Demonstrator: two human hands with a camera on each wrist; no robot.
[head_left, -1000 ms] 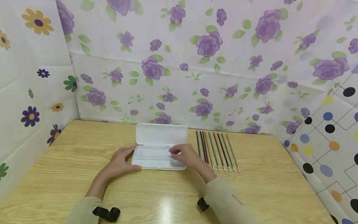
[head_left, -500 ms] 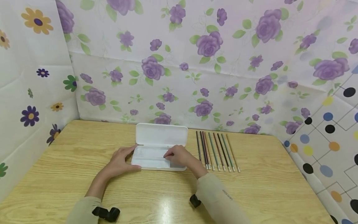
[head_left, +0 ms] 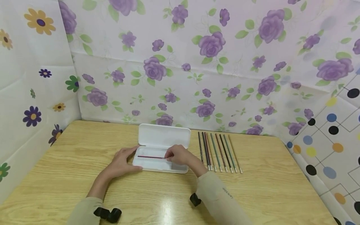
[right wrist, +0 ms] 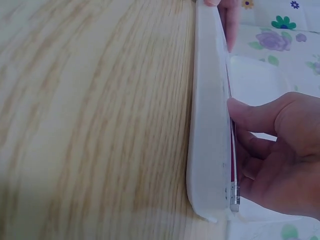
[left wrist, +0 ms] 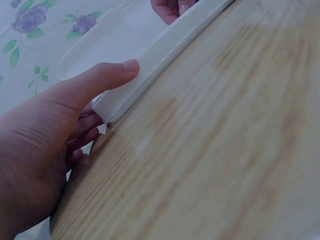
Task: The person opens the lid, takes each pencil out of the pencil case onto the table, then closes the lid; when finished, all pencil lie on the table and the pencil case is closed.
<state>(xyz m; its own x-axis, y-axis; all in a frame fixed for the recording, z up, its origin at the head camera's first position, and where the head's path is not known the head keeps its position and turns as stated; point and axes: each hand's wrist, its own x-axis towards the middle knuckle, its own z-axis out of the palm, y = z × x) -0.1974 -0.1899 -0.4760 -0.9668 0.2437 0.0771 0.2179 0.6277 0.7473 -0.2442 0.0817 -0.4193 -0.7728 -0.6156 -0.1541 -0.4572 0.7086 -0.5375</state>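
A white pencil case [head_left: 153, 165] lies on the table with its lid [head_left: 164, 135] raised at the back. My left hand [head_left: 122, 162] holds its left end, thumb on the front wall [left wrist: 131, 90] and fingers round the far side. Between the thumb and fingers of my right hand [head_left: 180, 155] is a dark red pencil [head_left: 150, 157]. It lies lengthwise over the case, pointing left. In the right wrist view, the metal-banded eraser end [right wrist: 235, 197] sticks out below that hand, close to the case's rim.
To the right of the case, several pencils [head_left: 220, 153] in different colours lie side by side, eraser ends toward me. The wooden table [head_left: 157, 193] meets a floral cloth [head_left: 182, 90] at the back. Black wrist cameras [head_left: 108, 215] sit at both sleeves.
My right hand has moved a little left over the case. The dark red pencil now shows stretched along it, where it was not visible before. My left hand stays on the case.
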